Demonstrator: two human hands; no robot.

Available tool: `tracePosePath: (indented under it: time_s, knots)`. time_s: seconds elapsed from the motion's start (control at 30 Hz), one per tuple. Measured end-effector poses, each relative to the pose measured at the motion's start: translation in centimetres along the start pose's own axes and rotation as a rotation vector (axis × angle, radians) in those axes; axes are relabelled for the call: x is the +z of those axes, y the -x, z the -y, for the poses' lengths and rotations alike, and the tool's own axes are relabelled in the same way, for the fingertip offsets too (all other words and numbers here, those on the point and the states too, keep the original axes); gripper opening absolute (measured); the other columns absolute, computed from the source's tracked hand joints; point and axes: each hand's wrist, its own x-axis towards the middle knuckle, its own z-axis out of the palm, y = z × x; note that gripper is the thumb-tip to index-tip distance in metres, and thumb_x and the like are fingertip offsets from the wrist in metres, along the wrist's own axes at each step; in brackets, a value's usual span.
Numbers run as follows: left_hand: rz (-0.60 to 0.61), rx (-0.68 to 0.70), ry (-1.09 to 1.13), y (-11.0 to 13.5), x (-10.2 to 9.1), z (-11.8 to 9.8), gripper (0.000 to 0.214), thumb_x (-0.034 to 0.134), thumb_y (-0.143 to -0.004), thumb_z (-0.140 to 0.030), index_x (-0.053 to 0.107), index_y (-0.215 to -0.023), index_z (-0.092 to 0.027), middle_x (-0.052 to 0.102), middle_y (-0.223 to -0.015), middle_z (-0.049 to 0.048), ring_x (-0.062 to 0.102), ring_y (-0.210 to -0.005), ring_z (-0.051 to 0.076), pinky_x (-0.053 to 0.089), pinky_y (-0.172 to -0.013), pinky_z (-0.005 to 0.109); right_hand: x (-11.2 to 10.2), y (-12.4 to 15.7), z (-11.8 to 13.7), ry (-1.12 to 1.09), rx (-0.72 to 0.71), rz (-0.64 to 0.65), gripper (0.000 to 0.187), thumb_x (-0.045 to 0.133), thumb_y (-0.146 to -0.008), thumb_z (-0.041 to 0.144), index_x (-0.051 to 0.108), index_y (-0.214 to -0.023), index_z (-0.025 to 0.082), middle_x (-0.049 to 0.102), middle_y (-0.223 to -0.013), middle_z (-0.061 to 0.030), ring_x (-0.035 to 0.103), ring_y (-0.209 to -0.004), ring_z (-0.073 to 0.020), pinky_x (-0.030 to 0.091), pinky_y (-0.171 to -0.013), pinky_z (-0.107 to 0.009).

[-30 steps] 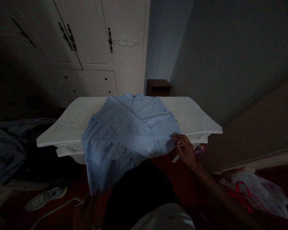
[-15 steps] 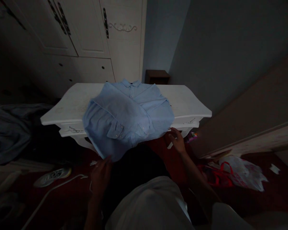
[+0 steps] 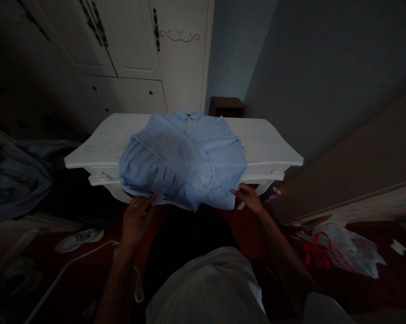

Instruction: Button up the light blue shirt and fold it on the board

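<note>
A light blue button-up shirt [image 3: 182, 157] lies on a white table [image 3: 277, 150], collar at the far side and sleeves folded across the body. Its lower hem hangs over the near edge. My left hand [image 3: 135, 218] is under the hem's left corner, fingers curled against the cloth. My right hand [image 3: 248, 198] pinches the hem's right corner. Both hands are at the table's near edge.
White wardrobe doors and drawers [image 3: 135, 49] stand behind the table. A small dark wooden stand [image 3: 227, 106] is in the corner. Dark clothing [image 3: 17, 173] lies heaped at the left. A shoe [image 3: 78, 238] and a white plastic bag with red handles [image 3: 338, 252] are on the floor.
My left hand rose from below and reached the hem's left corner. The hanging lower part of the shirt has been lifted up toward the table edge. My right hand stayed at the right corner.
</note>
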Motion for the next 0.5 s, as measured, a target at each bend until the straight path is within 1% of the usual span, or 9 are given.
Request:
tracePosePath:
  time_s: [0.07,0.13,0.23,0.3,0.4,0.43,0.5]
  knots:
    - [-0.018,0.068,-0.023,-0.6,0.1,0.1,0.029,0.051,-0.091,-0.024,0.070,-0.112,-0.019,0.063,-0.083,0.0060,0.058,-0.082,0.019,0.049,-0.078,0.032,-0.2,0.7,0.5,-0.009,-0.011,0.013,0.038,0.069,-0.075,0.054,0.057,-0.072,0.019,0.058,-0.074,0.0000,0.054,-0.071,-0.0152,0.047,-0.068,-0.029]
    - [-0.061,0.101,-0.056,-1.1,0.1,0.1,0.026,0.051,-0.090,-0.023,0.072,-0.106,-0.020,0.061,-0.086,0.0071,0.057,-0.085,0.021,0.049,-0.079,0.034,-0.2,1.3,0.7,-0.050,0.009,0.049,0.036,0.070,-0.075,0.053,0.059,-0.078,0.019,0.060,-0.079,-0.0012,0.055,-0.072,-0.0154,0.047,-0.067,-0.029]
    - [-0.136,0.087,-0.105,-1.5,-0.4,-0.1,0.023,0.053,-0.087,-0.022,0.074,-0.098,-0.022,0.058,-0.093,0.0090,0.056,-0.091,0.023,0.048,-0.083,0.040,0.6,1.7,0.4,-0.139,0.082,0.083,0.037,0.071,-0.073,0.052,0.053,-0.082,0.020,0.057,-0.076,0.0013,0.054,-0.067,-0.0135,0.047,-0.060,-0.027]
    - [-0.171,0.089,-0.139,-1.8,-0.8,-0.4,0.021,0.055,-0.085,-0.021,0.073,-0.094,-0.022,0.058,-0.103,0.0113,0.056,-0.097,0.026,0.047,-0.088,0.045,1.4,1.8,0.1,-0.216,0.110,0.086,0.041,0.073,-0.070,0.052,0.048,-0.083,0.022,0.055,-0.075,0.0029,0.054,-0.066,-0.0128,0.047,-0.058,-0.026]
    - [-0.175,0.145,-0.159,-2.3,-1.6,-0.7,0.019,0.054,-0.084,-0.020,0.071,-0.091,-0.020,0.057,-0.122,0.0131,0.054,-0.112,0.029,0.045,-0.095,0.048,2.1,1.9,0.1,-0.263,0.109,0.099,0.042,0.072,-0.071,0.051,0.048,-0.090,0.023,0.056,-0.077,0.0033,0.056,-0.066,-0.0129,0.048,-0.058,-0.026]
    - [-0.162,0.163,-0.155,-2.5,-1.8,-0.8,0.019,0.053,-0.084,-0.020,0.071,-0.091,-0.020,0.058,-0.124,0.0124,0.053,-0.116,0.029,0.044,-0.096,0.049,2.1,1.9,0.3,-0.237,0.100,0.112,0.039,0.071,-0.073,0.049,0.050,-0.094,0.023,0.055,-0.075,0.0040,0.056,-0.064,-0.0126,0.048,-0.057,-0.025]
    - [-0.120,0.180,-0.138,-2.9,-2.1,-0.9,0.020,0.051,-0.084,-0.020,0.069,-0.093,-0.021,0.062,-0.122,0.0101,0.055,-0.118,0.028,0.043,-0.098,0.048,1.7,2.2,1.1,-0.126,0.059,0.144,0.033,0.068,-0.078,0.044,0.056,-0.101,0.023,0.052,-0.067,0.0057,0.053,-0.058,-0.0120,0.046,-0.054,-0.025]
